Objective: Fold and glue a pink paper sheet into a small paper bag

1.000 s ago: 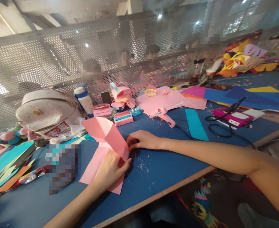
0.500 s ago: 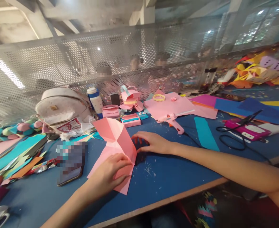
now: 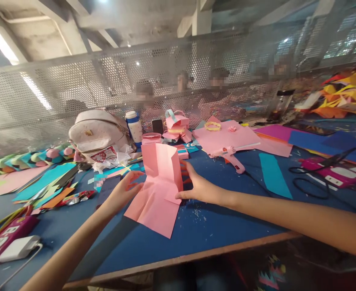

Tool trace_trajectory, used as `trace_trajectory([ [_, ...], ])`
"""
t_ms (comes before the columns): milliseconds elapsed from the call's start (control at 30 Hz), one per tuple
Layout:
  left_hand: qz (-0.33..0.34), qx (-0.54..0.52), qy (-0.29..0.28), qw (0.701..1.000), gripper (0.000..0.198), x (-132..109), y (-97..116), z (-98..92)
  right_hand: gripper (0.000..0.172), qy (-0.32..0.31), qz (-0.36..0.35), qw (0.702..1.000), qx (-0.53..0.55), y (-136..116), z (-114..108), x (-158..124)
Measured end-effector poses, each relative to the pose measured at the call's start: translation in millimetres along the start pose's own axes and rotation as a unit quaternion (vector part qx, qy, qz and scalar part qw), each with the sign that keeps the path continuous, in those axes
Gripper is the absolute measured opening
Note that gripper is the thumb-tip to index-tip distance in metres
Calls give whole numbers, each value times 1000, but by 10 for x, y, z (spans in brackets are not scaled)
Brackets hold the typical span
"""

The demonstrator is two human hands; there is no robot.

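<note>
A creased pink paper sheet [image 3: 158, 194] lies on the blue table [image 3: 214, 230], its far half folded upright. My left hand [image 3: 123, 192] is at the sheet's left edge, fingers apart and fingertips against the standing flap. My right hand [image 3: 196, 186] is at the right edge, thumb and fingers pinching the flap's right side. A dark phone [image 3: 106, 190] lies just left of my left hand.
A pink glue gun [image 3: 230, 155] and a teal strip [image 3: 271, 174] lie to the right, with scissors and a cord [image 3: 323, 169] beyond. A pale backpack [image 3: 97, 131], bottle [image 3: 134, 127] and pink paper boxes [image 3: 176, 125] stand behind. Coloured paper scraps [image 3: 35, 186] crowd the left. People sit behind the mesh.
The far half of the pink sheet has been raised upright. My left hand left the sheet's flat part for its left edge, and my right hand rose off the table to pinch the flap.
</note>
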State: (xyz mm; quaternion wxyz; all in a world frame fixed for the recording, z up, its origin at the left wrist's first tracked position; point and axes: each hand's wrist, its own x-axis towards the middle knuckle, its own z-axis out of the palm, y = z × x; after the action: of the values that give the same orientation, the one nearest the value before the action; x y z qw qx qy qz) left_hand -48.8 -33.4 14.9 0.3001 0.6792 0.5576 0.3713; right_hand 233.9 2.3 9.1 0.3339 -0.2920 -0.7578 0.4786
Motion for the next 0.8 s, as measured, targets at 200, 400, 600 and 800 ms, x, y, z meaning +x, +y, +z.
trace_trajectory([
  [200,5,-71,-2,997,45,175,-90,196,99,4,14,1000,27,-9,-4,42],
  [400,57,-80,13,995,47,411,-258,421,75,36,-84,994,-62,-319,-92,-12],
  [600,129,-32,20,991,16,585,25,493,31,82,-238,954,-163,-926,-393,94],
  [800,231,10,-2,973,19,659,739,370,39,-24,-148,924,-353,-1356,-764,389],
])
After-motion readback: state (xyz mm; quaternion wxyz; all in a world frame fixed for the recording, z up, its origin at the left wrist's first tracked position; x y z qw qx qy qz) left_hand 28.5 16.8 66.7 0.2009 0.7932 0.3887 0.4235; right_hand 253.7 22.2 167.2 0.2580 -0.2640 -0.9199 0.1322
